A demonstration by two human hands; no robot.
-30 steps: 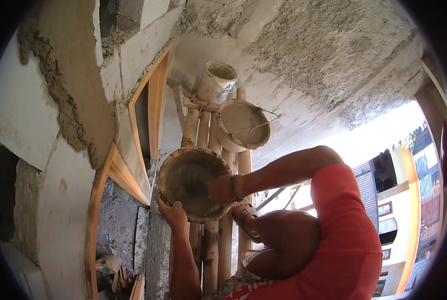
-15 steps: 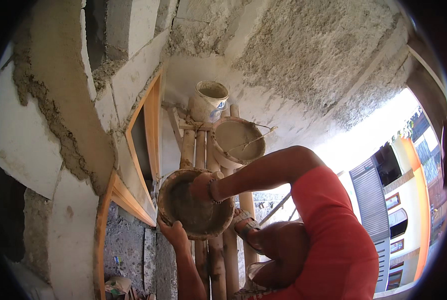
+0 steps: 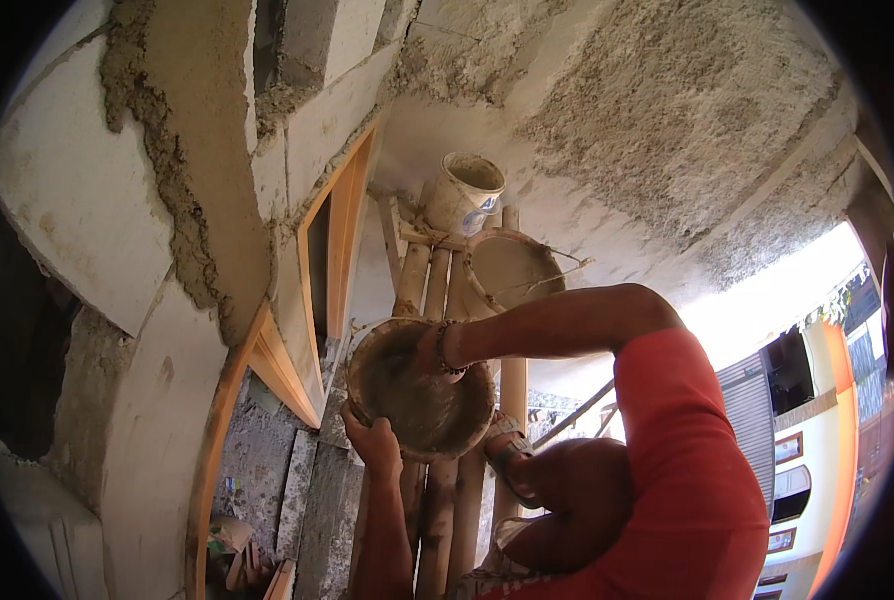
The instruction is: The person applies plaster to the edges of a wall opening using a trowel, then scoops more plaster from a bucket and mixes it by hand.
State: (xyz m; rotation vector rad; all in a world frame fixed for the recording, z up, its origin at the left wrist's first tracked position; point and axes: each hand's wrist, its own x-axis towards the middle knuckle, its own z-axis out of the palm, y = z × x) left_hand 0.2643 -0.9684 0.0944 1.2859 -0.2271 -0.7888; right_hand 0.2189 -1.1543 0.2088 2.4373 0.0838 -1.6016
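Note:
A round, mortar-crusted bucket (image 3: 482, 420) with wet grey mortar (image 3: 407, 400) inside stands before me on the round poles. My left hand (image 3: 375, 440) is closed on its near left rim, thumb at the edge. From the right, my right arm reaches across, and my right hand (image 3: 433, 355) is down inside the bucket near the far side. Its fingers are bent and partly hidden, and I cannot make out what they hold. Just beyond stands a second bucket (image 3: 474, 285) of grey mix, with a stick-like handle (image 3: 557, 278) across its rim.
A white pail (image 3: 457, 205) stands at the far end of the pole platform (image 3: 437, 510). An orange-brown wooden frame (image 3: 339, 250) and a block wall with mortar (image 3: 182, 370) rise at left. A rough plastered wall (image 3: 657, 120) runs behind. My sandalled foot (image 3: 510, 445) rests beside the bucket.
The view has shifted, so the scene sits farther right. My right hand has turned and moved within the bucket; a pale stub beside it no longer shows. My left hand keeps to the rim.

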